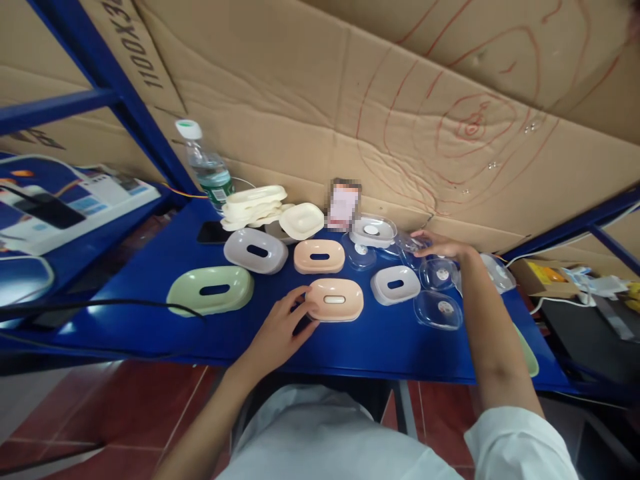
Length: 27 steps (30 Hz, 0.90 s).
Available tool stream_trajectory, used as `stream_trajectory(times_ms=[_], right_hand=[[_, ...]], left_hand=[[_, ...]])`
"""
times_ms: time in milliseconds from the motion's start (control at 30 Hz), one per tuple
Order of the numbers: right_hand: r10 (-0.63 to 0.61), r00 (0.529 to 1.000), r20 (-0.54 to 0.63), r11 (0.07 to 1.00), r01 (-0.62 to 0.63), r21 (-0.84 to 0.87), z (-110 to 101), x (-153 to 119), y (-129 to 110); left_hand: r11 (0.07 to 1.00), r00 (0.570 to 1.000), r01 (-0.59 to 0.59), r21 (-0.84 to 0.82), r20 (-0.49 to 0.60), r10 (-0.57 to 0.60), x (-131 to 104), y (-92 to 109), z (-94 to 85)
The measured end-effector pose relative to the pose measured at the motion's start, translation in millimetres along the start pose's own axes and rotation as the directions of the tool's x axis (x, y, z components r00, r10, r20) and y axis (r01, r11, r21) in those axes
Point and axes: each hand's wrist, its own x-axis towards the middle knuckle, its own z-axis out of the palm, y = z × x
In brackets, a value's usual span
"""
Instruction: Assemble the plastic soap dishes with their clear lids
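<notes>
Oval dishes [350, 308]: showing peach, lilac-grey, pale green, cream. Table [380, 350]: showing solid blue. Cardboard [280, 113]: showing brown, bearing red looping lines, dark lettering. Bottle cap [189, 129]: showing white, green-centred.

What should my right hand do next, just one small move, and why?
Probably pinch and lift the clear plastic piece beneath the right hand: its fingers are already there, while the left hand holds the front peach dish.

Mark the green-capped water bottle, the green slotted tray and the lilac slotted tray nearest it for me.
Water bottle [216, 179]: head view, label area.
Green slotted tray [235, 288]: head view, right end.
Lilac slotted tray [277, 256]: head view, right end.
</notes>
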Motion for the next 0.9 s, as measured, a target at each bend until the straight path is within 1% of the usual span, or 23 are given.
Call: stream_trajectory(times_ms=[100,167,233,300,367,433,500,533,600,633,700,767,800,867,900], right_hand=[[0.051,0.999,0.017,0.998,-0.052,0.023,2,6,-4],[0.059,0.998,-0.008,0.998,-0.059,0.011,4,8,-7],[0.035,0.996,-0.087,0.998,-0.039,-0.048,8,2,-9],[-0.008,0.980,-0.201,0.991,-0.019,-0.131,11,-15,-8],[-0.044,0.946,-0.320,0.981,-0.019,-0.192,18,-44,-8],[-0.085,0.898,-0.431,0.970,-0.023,-0.240,32,-77,-13],[-0.231,0.816,-0.530,0.935,0.036,-0.352,56,-105,-27],[-0.291,0.798,-0.528,0.920,0.081,-0.384,70,-114,-37],[-0.414,0.797,-0.439,0.874,0.214,-0.435,103,-120,-62],[-0.475,0.795,-0.377,0.839,0.279,-0.468,118,-119,-74],[-0.572,0.774,-0.272,0.749,0.358,-0.557,147,-109,-95],[-0.619,0.764,-0.181,0.668,0.391,-0.633,168,-98,-108],[-0.626,0.765,-0.149,0.641,0.397,-0.657,176,-93,-111],[-0.625,0.771,-0.125,0.623,0.396,-0.675,190,-87,-111],[-0.621,0.773,-0.131,0.627,0.389,-0.674,195,-86,-110]], left_hand=[[0.998,1.000,-0.010,0.058,0.017,0.009,2,1,-0.5],[0.991,0.999,-0.038,0.127,0.025,0.035,3,3,0.7],[0.979,0.996,-0.084,0.185,0.034,0.079,3,6,2.7],[0.972,0.994,-0.112,0.206,0.016,0.111,2,9,4.8],[0.977,0.993,-0.107,0.186,-0.024,0.114,1,10,6.7],[0.987,0.996,-0.079,0.140,-0.041,0.085,2,9,8.1],[0.994,0.998,-0.056,0.097,-0.015,0.058,9,8,8.9],[0.995,0.999,-0.047,0.085,-0.003,0.047,15,7,9.0],[0.995,0.998,-0.059,0.075,0.001,0.059,30,7,8.8],[0.994,0.997,-0.076,0.074,0.001,0.076,37,7,8.6],[0.988,0.992,-0.128,0.086,0.016,0.127,52,7,7.9],[0.976,0.984,-0.177,0.125,0.038,0.173,62,5,6.9],[0.970,0.981,-0.194,0.148,0.048,0.189,66,3,6.2],[0.961,0.973,-0.228,0.159,0.070,0.219,69,-2,5.1],[0.962,0.970,-0.238,0.135,0.079,0.229,69,-5,4.7]])
